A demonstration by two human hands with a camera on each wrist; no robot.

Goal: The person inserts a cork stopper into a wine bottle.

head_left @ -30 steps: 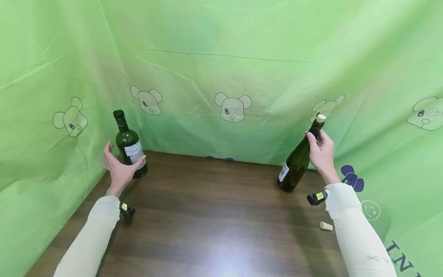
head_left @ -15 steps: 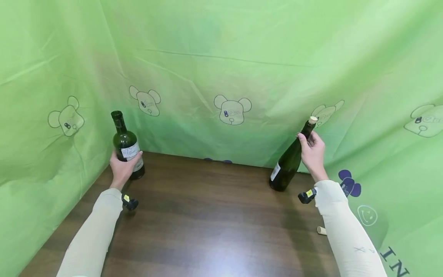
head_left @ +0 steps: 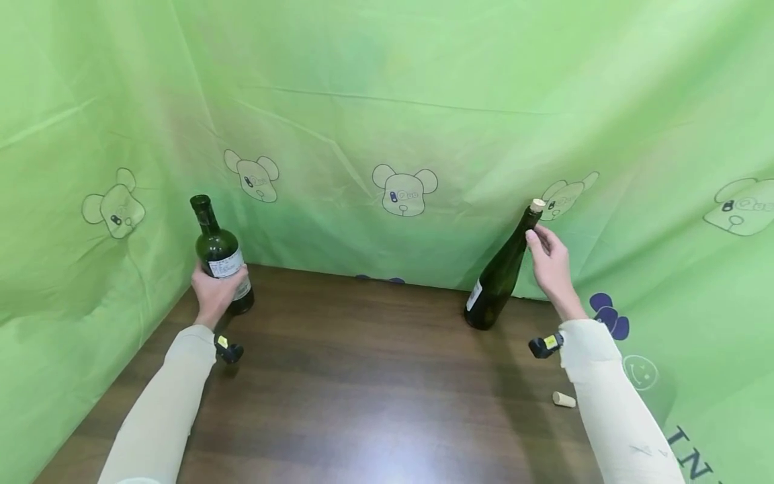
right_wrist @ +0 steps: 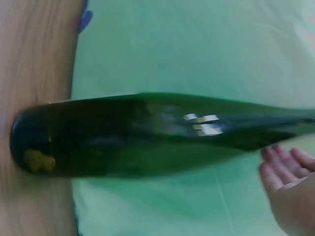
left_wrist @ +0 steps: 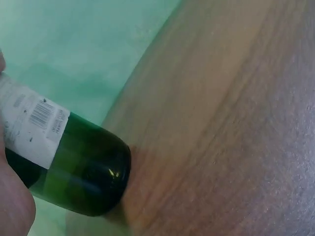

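Note:
On the left in the head view, my left hand [head_left: 214, 292] grips the lower body of a green wine bottle [head_left: 216, 243] with a white label. No stopper shows in its mouth. The left wrist view shows the base of that wine bottle [left_wrist: 93, 172] at the table, with a barcode on its label. At the back right stands a slimmer dark green wine bottle [head_left: 498, 275], a cork [head_left: 537, 205] in its mouth. My right hand [head_left: 551, 265] is beside its neck, and in the right wrist view the fingers [right_wrist: 283, 167] are relaxed and just off the glass.
A loose cork [head_left: 564, 400] lies on the brown wooden table [head_left: 351, 363] near my right forearm. Green cloth [head_left: 326, 114] printed with bear heads hangs behind the table and along both sides. A small camera is strapped to each wrist.
My left hand has closed round the labelled bottle. My right hand has shifted the corked bottle left, then let go of its neck and drawn slightly right.

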